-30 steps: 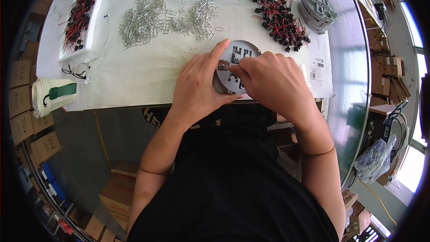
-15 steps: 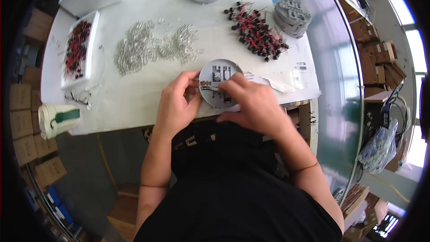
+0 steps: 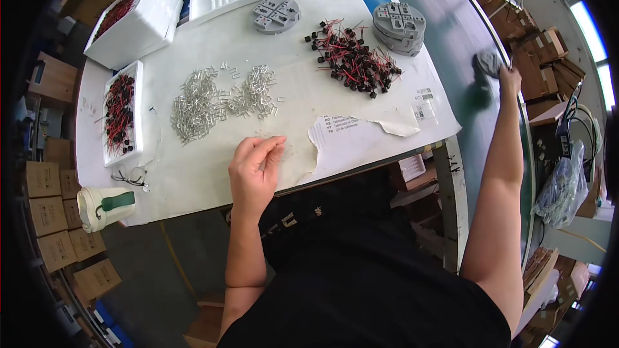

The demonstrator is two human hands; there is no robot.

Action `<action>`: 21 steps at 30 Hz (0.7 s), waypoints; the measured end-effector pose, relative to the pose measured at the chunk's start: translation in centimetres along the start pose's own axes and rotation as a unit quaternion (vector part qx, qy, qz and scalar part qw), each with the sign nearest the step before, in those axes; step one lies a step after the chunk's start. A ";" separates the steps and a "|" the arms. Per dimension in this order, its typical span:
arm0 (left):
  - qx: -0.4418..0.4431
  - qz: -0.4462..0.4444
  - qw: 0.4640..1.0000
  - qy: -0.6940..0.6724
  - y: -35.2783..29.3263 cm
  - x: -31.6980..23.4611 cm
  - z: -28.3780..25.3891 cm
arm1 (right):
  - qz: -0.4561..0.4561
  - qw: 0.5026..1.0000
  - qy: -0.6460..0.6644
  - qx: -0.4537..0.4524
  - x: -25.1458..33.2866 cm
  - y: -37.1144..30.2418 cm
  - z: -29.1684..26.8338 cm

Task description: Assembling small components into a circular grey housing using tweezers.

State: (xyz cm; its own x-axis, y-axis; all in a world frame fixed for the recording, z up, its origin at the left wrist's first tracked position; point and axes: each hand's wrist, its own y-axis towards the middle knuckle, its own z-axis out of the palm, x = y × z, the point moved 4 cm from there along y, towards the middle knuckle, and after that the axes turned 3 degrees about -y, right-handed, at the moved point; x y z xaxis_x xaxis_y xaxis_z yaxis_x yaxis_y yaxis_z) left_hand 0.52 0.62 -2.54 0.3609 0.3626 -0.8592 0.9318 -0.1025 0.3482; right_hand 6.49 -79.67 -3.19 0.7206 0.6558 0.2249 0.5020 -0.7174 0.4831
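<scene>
the item in hand, a grey disc, is round, with a darker rim on its left side; motion blur hides its finer detail. it is at the far right, over the glossy strip alongside the table, with a dark green patch showing just below it. whether it touches the strip cannot be determined. the right hand, arm extended, is clamped on the disc's right edge, its fingers covering part of that edge. the left hand is raised at the near edge of the table, fingers curled and thumb close to the forefinger; whether anything is pinched there cannot be told.

surroundings: a torn printed sheet, one flap lifted, occupies the table between the hands. beyond it lies a heap of black parts with red leads, just beside a stack of grey round pieces. a single grey round piece sits further left. loose metal clips lie in two adjoining piles beyond the left hand. spectacles and a pale cup with a green band stand at the left edge.
</scene>
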 end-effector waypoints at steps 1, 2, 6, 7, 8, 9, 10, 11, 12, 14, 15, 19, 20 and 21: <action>-0.003 0.010 1.000 0.018 0.0 0.0 -0.1 | -0.007 1.000 0.007 0.005 1.4 -1.4 0.1; -0.009 0.019 0.999 0.040 -0.4 -0.2 -0.7 | 0.019 0.998 -0.062 -0.019 4.4 -4.2 -1.2; -0.003 0.025 0.998 0.054 0.0 0.0 -0.6 | -0.164 0.959 0.220 0.077 19.3 -11.9 -9.6; 0.001 0.020 0.998 0.056 -0.1 0.0 -0.7 | -0.214 0.865 0.408 0.199 24.0 -14.9 -11.0; 0.005 0.022 0.998 0.055 -0.2 0.0 -0.7 | -0.250 0.868 0.344 0.256 27.7 -17.1 -12.2; 0.004 0.020 0.998 0.052 -0.3 -0.1 -0.9 | -0.285 0.863 0.278 0.312 30.3 -18.9 -12.9; -0.002 0.016 0.999 0.050 -0.5 -0.2 -1.3 | -0.286 0.861 0.280 0.313 32.5 -20.2 -13.5; -0.007 0.014 0.999 0.044 -0.5 -0.3 -1.2 | -0.304 0.855 0.257 0.332 34.0 -21.1 -14.0; -0.009 0.015 0.999 0.042 -0.4 -0.4 -1.0 | -0.322 0.847 0.234 0.352 34.8 -21.4 -14.2; -0.007 0.017 0.999 0.038 -0.1 -0.8 -0.7 | -0.323 0.854 0.248 0.324 34.2 -20.9 -13.6; -0.008 0.017 0.999 0.035 0.0 -0.8 -0.6 | -0.321 0.860 0.264 0.297 33.7 -20.5 -13.3; -0.014 0.021 0.999 0.036 -0.7 -0.1 -1.0 | -0.360 0.818 0.354 0.276 34.9 -22.2 -15.9; -0.027 0.016 0.999 0.035 -0.8 0.0 -1.3 | -0.372 0.796 0.389 0.278 34.9 -23.0 -17.2; -0.043 0.041 0.998 0.030 -0.8 -0.4 -1.5 | -0.404 0.771 0.377 0.317 35.2 -24.9 -18.4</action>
State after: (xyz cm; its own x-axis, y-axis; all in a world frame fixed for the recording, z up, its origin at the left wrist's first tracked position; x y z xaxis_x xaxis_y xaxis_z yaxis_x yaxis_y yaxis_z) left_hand -0.38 1.96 -1.90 0.4308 0.4119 -0.8030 0.8913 -0.0548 0.4500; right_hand 10.56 -34.44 8.30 -0.3115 0.7283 0.6104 0.9467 0.1822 0.2657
